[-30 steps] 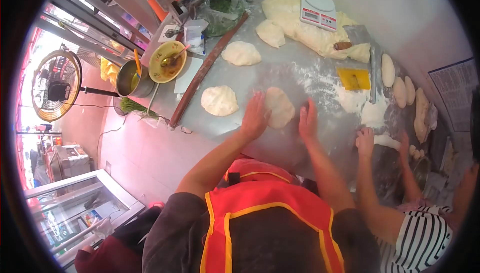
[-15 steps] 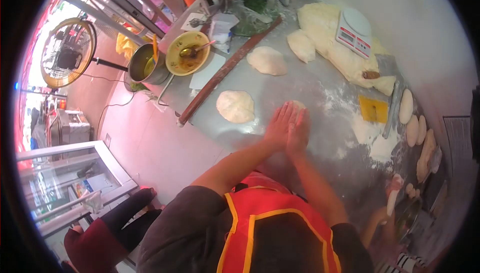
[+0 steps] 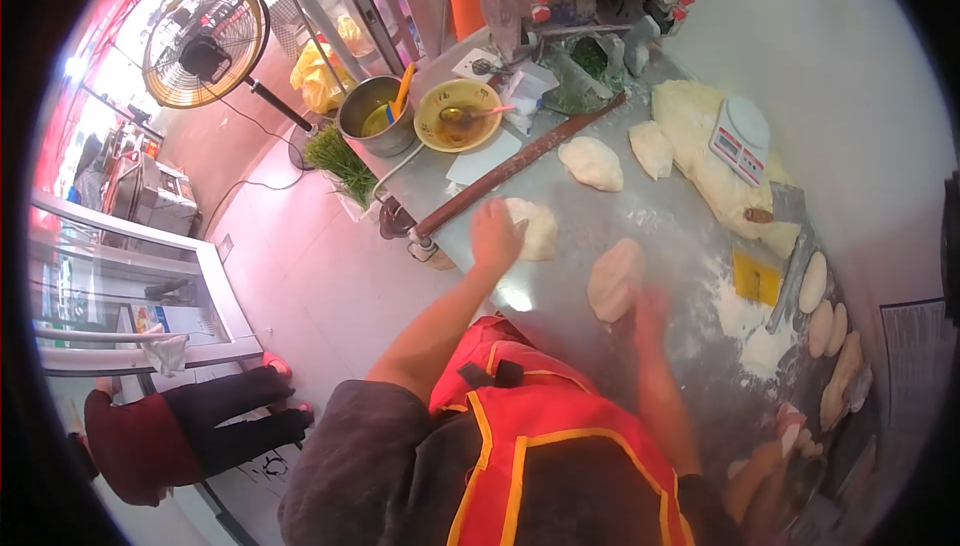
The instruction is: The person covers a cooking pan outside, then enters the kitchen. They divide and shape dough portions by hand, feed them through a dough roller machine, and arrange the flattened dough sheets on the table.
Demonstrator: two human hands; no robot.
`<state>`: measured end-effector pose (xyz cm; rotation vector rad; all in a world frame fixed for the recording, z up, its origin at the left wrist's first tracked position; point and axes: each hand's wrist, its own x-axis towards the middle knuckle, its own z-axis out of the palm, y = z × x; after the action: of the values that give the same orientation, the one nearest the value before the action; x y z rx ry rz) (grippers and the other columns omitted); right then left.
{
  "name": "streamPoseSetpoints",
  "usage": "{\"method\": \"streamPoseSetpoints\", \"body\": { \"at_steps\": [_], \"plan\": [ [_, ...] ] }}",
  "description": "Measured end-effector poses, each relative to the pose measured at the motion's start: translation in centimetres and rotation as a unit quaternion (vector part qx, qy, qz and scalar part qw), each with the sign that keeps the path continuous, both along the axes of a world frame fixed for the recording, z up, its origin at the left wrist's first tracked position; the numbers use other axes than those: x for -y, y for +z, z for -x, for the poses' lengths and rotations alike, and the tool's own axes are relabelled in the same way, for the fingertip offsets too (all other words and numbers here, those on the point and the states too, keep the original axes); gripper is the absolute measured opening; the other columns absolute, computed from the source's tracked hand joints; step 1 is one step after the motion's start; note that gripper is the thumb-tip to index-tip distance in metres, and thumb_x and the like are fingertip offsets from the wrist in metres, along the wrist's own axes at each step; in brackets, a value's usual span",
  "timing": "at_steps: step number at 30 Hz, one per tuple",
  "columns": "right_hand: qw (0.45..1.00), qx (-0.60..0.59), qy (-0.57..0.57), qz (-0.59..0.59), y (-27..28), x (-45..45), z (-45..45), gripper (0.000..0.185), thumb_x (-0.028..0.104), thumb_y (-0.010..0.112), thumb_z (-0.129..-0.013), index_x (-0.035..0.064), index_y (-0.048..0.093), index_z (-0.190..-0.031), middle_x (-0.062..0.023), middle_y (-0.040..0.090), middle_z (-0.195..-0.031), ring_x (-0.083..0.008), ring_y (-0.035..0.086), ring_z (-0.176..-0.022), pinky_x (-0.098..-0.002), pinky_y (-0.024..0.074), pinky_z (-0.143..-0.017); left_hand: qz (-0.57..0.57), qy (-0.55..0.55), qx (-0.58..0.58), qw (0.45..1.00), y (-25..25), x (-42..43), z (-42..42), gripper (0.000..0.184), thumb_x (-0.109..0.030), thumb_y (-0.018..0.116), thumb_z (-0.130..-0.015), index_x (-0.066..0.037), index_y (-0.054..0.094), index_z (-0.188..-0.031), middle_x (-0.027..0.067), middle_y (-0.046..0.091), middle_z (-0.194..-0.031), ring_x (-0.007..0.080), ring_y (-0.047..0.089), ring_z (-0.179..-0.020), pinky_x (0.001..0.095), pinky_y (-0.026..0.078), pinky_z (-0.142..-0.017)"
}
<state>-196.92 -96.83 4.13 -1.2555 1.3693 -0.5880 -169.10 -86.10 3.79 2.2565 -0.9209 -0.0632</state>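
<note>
Head view, left grip point(image 3: 506, 223) loosely open against pale dough point(image 3: 537, 233), right grip point(image 3: 650, 298) (blurred, cannot tell if open) beside pinkish dough point(image 3: 615, 281)

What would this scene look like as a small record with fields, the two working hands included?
Left hand: at the left dough, touching its edge
Right hand: blurred, beside the right dough; contact unclear
Surface: grey table, floury on the right
Scale: on the big dough
Rod: brown, lying on the table
Bowl: yellowish, spoon inside
Pot: beside the bowl
Fan: beyond the table
</note>
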Motion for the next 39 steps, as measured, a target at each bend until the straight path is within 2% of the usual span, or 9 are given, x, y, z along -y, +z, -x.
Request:
{"method": "streamPoseSetpoints", "body": {
  "at_steps": [18,22,24,27,30,32,34,37,39],
  "plan": [
    [0.983,0.133,0.101,-0.079,6.8,2.1,0.0,0.039,0.003,0.065,-0.067,-0.0014,0.054,-0.104,-0.0088,0.06,-0.093,-0.0179,0.057,-0.081,-0.0316,0.0479,-0.07,0.179,-0.149,-0.344,0.91,7.8,12.3,2.0,0.039,-0.02,0.065,-0.076,-0.004,0.056,-0.111,0.0106,0.06,-0.105,0.0223,0.057,-0.096,0.0368,0.045,-0.081],
    [0.982,0.09,0.166,-0.017,10.3,2.7,-0.2,0.054,0.01,0.066,-0.07,-0.0027,0.046,-0.119,-0.0128,0.056,-0.109,-0.0207,0.054,-0.098,-0.033,0.0454,-0.082,0.022,-0.31,-0.596,0.74,2.3,9.5,5.6,0.042,-0.033,0.051,-0.088,0.0,0.055,-0.115,0.0097,0.06,-0.105,0.0193,0.057,-0.091,0.0331,0.045,-0.081],
    [0.979,0.032,0.201,0.012,9.1,3.0,-1.2,0.06,0.017,0.067,-0.073,-0.0025,0.043,-0.124,-0.0141,0.053,-0.116,-0.0229,0.051,-0.106,-0.0346,0.0435,-0.088,0.079,-0.245,-0.879,0.401,5.0,4.7,10.1,0.032,-0.029,0.047,-0.093,-0.002,0.056,-0.108,0.0072,0.059,-0.098,0.0192,0.056,-0.085,0.0342,0.045,-0.078],
    [0.984,0.006,0.179,0.025,4.4,1.7,-0.3,0.058,0.016,0.067,-0.074,-0.0011,0.043,-0.125,-0.0145,0.054,-0.114,-0.0232,0.051,-0.107,-0.0354,0.0454,-0.086,0.183,-0.49,-0.812,0.26,0.1,5.3,11.1,0.038,-0.031,0.046,-0.093,-0.001,0.05,-0.116,0.0129,0.058,-0.105,0.0243,0.056,-0.099,0.0386,0.049,-0.079],
    [0.968,0.098,0.22,-0.07,4.8,1.2,-0.3,0.057,0.006,0.068,-0.074,0.001,0.042,-0.124,-0.0138,0.054,-0.112,-0.0187,0.054,-0.099,-0.0311,0.0481,-0.079,0.056,-0.421,-0.641,0.64,13.4,-1.0,8.6,0.044,-0.029,0.05,-0.091,-0.002,0.042,-0.125,0.0143,0.053,-0.117,0.0293,0.053,-0.106,0.0442,0.045,-0.089],
    [0.956,0.184,0.21,-0.093,4.3,-0.1,-0.4,0.053,0.006,0.067,-0.076,0.0021,0.042,-0.123,-0.0123,0.056,-0.107,-0.0176,0.056,-0.095,-0.0296,0.0494,-0.073,0.056,-0.403,-0.666,0.625,11.3,-1.0,8.4,0.047,-0.028,0.051,-0.091,-0.002,0.038,-0.128,0.0148,0.05,-0.122,0.0307,0.052,-0.11,0.0465,0.042,-0.094],
    [0.936,0.186,0.265,-0.141,4.2,-0.7,-0.5,0.05,0.007,0.066,-0.077,0.0024,0.043,-0.121,-0.0106,0.057,-0.104,-0.0172,0.057,-0.09,-0.0287,0.0499,-0.068,0.125,-0.276,-0.92,0.249,0.9,1.4,8.1,0.049,-0.027,0.052,-0.091,-0.003,0.035,-0.13,0.0152,0.048,-0.125,0.0313,0.05,-0.113,0.0478,0.039,-0.097],
    [0.928,0.207,0.257,-0.17,4.2,-1.3,-2.0,0.047,0.006,0.064,-0.079,0.0027,0.043,-0.121,-0.0095,0.057,-0.102,-0.0166,0.057,-0.084,-0.0282,0.0504,-0.064,0.091,-0.142,-0.82,0.547,9.5,-0.3,6.8,0.05,-0.028,0.053,-0.09,-0.004,0.037,-0.13,0.015,0.048,-0.126,0.0298,0.051,-0.112,0.047,0.041,-0.095],
    [0.936,0.235,0.218,-0.149,5.6,-1.4,-3.7,0.047,0.007,0.062,-0.08,0.0019,0.042,-0.122,-0.0097,0.057,-0.102,-0.0159,0.058,-0.083,-0.028,0.0505,-0.065,0.094,-0.153,-0.835,0.519,10.0,0.9,5.2,0.048,-0.028,0.053,-0.09,-0.005,0.038,-0.129,0.0136,0.049,-0.125,0.0293,0.051,-0.112,0.0467,0.041,-0.095]
  ]
}}
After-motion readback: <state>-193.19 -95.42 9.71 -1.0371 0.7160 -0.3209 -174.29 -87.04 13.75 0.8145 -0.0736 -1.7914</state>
